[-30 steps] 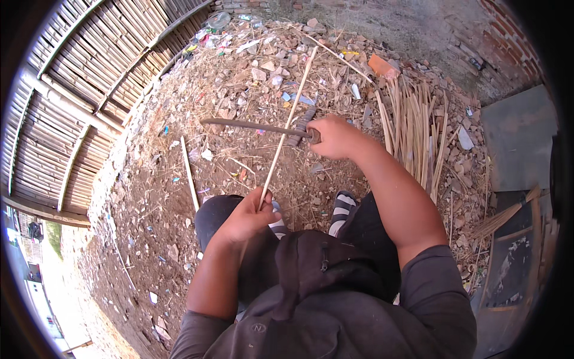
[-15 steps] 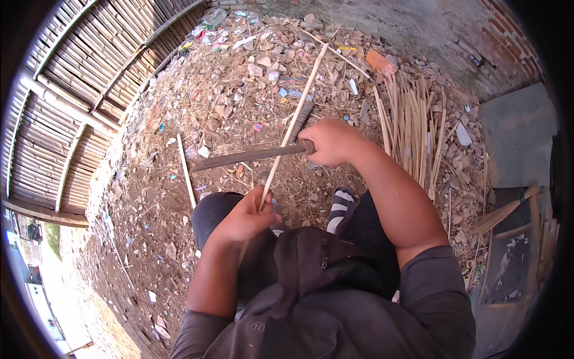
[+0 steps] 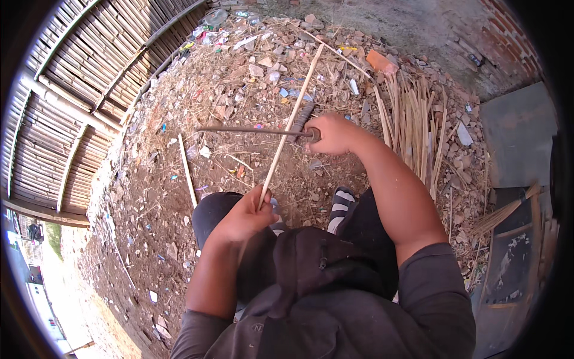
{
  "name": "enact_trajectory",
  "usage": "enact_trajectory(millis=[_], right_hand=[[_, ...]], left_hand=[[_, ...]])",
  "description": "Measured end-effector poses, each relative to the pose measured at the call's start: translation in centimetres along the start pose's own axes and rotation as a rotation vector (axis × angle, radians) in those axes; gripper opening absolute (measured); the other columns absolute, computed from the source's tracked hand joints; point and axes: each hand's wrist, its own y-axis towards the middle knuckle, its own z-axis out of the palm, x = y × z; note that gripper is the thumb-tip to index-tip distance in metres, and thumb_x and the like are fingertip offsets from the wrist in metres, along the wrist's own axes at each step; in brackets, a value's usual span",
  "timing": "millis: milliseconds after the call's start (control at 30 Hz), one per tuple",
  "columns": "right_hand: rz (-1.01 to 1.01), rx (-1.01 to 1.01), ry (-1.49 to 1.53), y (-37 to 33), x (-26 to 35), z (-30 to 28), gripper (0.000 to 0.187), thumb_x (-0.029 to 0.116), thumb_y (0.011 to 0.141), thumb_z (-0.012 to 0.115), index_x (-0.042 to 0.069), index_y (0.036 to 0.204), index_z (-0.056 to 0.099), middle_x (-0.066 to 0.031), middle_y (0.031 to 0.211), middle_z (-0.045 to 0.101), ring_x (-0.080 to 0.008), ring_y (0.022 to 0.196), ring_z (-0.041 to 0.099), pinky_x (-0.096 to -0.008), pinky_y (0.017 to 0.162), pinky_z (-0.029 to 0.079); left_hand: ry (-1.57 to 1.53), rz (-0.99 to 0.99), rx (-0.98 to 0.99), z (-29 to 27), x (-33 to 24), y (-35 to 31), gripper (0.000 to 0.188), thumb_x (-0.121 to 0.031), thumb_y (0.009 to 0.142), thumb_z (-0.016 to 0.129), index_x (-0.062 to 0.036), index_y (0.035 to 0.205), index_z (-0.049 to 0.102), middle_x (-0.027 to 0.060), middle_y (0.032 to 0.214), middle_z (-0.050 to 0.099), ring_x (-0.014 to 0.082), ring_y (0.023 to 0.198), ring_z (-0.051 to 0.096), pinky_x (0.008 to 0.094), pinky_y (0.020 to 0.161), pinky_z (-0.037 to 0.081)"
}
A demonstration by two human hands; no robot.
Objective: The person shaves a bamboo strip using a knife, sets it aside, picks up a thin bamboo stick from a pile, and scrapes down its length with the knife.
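Note:
My left hand [image 3: 244,214] is closed round the near end of a pale bamboo strip [image 3: 286,139], which slants away from me and up to the right. In my right hand [image 3: 333,134] is the handle of a long, dark machete [image 3: 251,130]. Its blade points left and crosses the strip above the middle, seen nearly edge-on; whether it touches the strip I cannot tell. A dark, ridged, rod-like piece [image 3: 303,116] lies behind the strip, just beyond my right hand.
A bundle of split bamboo strips [image 3: 412,128] lies on the rubble to the right. One single strip [image 3: 187,170] rests left of my knee. An orange brick piece [image 3: 381,62] is beyond the bundle. A bamboo fence [image 3: 89,90] stands left, a wall [image 3: 418,36] at the back.
My right hand has moved slightly away from me, carrying the machete farther up the strip. The blade has turned from its broad side to nearly edge-on. My left hand stays about where it was.

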Motion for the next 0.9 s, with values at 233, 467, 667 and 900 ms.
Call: enact_trajectory(millis=[233, 467, 667, 900], right_hand=[[0.134, -0.235, 0.121, 0.0, -1.5, 0.8, 0.039, 0.029, 0.077, 0.074, 0.006, 0.107, 0.069, -0.0176, 0.094, 0.071, -0.0361, 0.090, 0.068, -0.0441, 0.079, 0.053], [-0.035, -0.095, -0.111, -0.3, -1.2, -0.4, 0.026, 0.025, 0.075, 0.075, 0.008, 0.094, 0.068, -0.0152, 0.076, 0.067, -0.0358, 0.075, 0.066, -0.0449, 0.068, 0.051], [0.178, -0.441, 0.171, -0.4, -2.5, 0.5, 0.027, 0.025, 0.076, 0.072, 0.007, 0.095, 0.067, -0.0167, 0.083, 0.069, -0.0364, 0.084, 0.068, -0.0455, 0.075, 0.053], [0.044, -0.273, 0.079, 0.6, -3.8, 1.6, 0.034, 0.030, 0.076, 0.072, 0.007, 0.101, 0.069, -0.0166, 0.090, 0.070, -0.0340, 0.085, 0.068, -0.0440, 0.076, 0.053]], left_hand=[[0.011, -0.044, -0.028, 0.2, -0.3, 0.4, 0.037, 0.008, 0.083, 0.065, -0.0131, 0.101, 0.041, -0.0056, 0.067, 0.044, 0.0045, 0.051, 0.040, 0.0224, 0.046, 0.031], [0.038, 0.009, -0.016, 0.2, 0.0, 0.1, 0.037, 0.008, 0.083, 0.066, -0.0117, 0.101, 0.041, -0.0058, 0.064, 0.043, 0.0050, 0.050, 0.042, 0.0226, 0.045, 0.032], [0.012, -0.016, -0.043, 0.5, -0.5, 0.2, 0.036, 0.006, 0.084, 0.067, -0.0111, 0.102, 0.041, -0.0058, 0.064, 0.044, 0.0052, 0.049, 0.042, 0.0225, 0.045, 0.033], [0.101, 0.000, -0.017, 0.2, 0.0, 0.6, 0.036, 0.006, 0.084, 0.067, -0.0112, 0.103, 0.042, -0.0056, 0.064, 0.046, 0.0054, 0.050, 0.044, 0.0228, 0.046, 0.033]])
